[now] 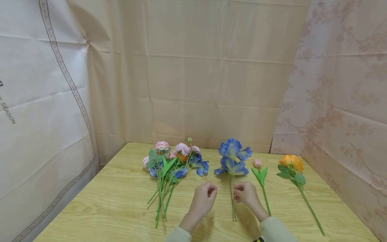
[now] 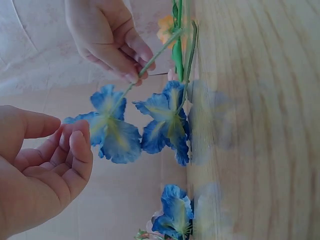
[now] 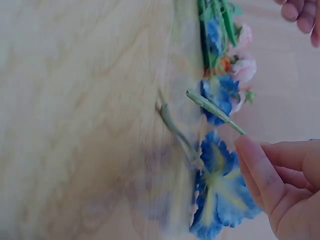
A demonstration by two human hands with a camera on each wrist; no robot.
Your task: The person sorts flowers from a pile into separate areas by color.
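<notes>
My right hand (image 1: 246, 194) pinches the thin green stem of a blue iris (image 2: 117, 131) between thumb and fingers. In the left wrist view, this iris is raised off the table, its stem slanting. A second blue iris (image 2: 172, 120) lies on the table right beside it, close under the held one. In the right wrist view, the cut end of the held stem (image 3: 207, 105) points away from the fingers. My left hand (image 1: 204, 198) hovers left of the irises with loosely curled fingers and nothing in them; the thumb and index tips come near each other.
On the wooden table (image 1: 105, 201), a heap of artificial flowers (image 1: 166, 168), pink, blue and orange with green stems, lies left. Right of the irises lie a pink tulip (image 1: 257, 164) and an orange flower (image 1: 291, 162). Fabric curtains (image 1: 193, 80) hang behind and at both sides.
</notes>
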